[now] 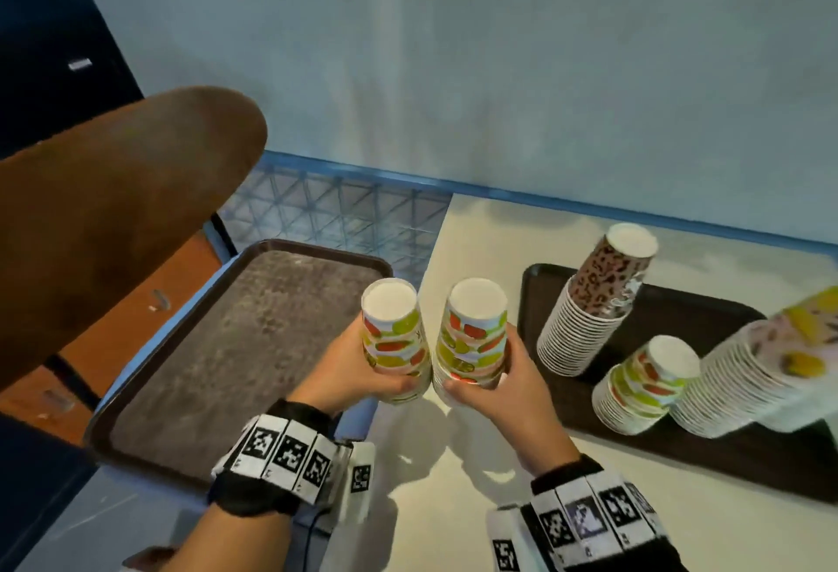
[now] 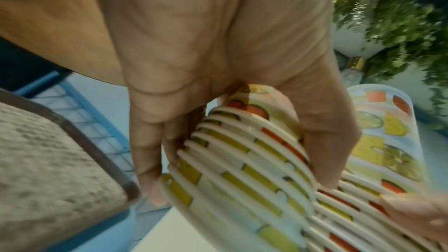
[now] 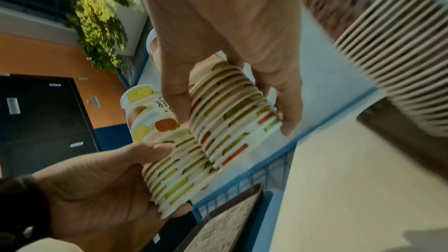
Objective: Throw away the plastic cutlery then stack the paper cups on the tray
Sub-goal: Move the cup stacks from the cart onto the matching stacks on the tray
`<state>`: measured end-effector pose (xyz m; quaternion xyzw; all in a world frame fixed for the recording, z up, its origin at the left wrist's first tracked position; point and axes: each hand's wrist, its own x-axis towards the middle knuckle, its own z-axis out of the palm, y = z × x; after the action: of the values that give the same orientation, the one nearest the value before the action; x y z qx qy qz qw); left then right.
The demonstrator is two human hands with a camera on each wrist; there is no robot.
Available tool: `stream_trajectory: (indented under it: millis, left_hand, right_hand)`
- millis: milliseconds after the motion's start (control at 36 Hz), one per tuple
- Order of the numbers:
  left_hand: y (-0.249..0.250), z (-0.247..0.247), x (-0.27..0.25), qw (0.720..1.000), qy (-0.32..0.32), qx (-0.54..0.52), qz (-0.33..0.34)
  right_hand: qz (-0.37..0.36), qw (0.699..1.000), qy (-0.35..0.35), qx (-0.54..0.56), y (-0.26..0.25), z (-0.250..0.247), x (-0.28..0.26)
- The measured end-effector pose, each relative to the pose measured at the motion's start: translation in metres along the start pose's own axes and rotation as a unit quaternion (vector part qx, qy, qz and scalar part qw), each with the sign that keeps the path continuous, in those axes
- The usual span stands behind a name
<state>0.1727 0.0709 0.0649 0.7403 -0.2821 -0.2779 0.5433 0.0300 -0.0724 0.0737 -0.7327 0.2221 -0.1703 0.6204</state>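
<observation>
Each hand holds an upside-down stack of fruit-print paper cups above the table edge. My left hand (image 1: 358, 378) grips the left stack (image 1: 395, 340), thumb on one side and fingers on the other, as the left wrist view shows on the cup rims (image 2: 242, 170). My right hand (image 1: 499, 383) grips the right stack (image 1: 474, 335), its rims (image 3: 232, 114) pinched between thumb and fingers. The two stacks touch near their lower rims. A dark tray (image 1: 707, 458) on the table to the right carries more cup stacks. No plastic cutlery is in view.
The right tray holds a leopard-print stack (image 1: 594, 299), a short fruit-print stack (image 1: 644, 383) and a tall tilted stack (image 1: 762, 372). A brown tray (image 1: 226, 353) with nothing on it lies at the left on a blue wire frame (image 1: 344, 208). A brown rounded chair back (image 1: 113, 217) looms upper left.
</observation>
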Motion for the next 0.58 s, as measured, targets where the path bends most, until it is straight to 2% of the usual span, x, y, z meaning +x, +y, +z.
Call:
stream_trajectory:
  millis: [278,389,583]
  left_hand:
    - [0.075,0.125,0.016,0.994,-0.050,0.035,0.086]
    - [0.105,0.173,0.027,0.992,-0.032,0.019,0.117]
    - [0.126,0.242,0.050,0.994,-0.004,0.002,0.109]
  right_hand:
    - [-0.020,0.989,0.141,0.046,0.005,-0.140,-0.062]
    - [-0.023,0.980,0.192,0.051,0.015,-0.185,-0.083]
    - [-0.024,0.976,0.214,0.043,0.023,-0.244,-0.117]
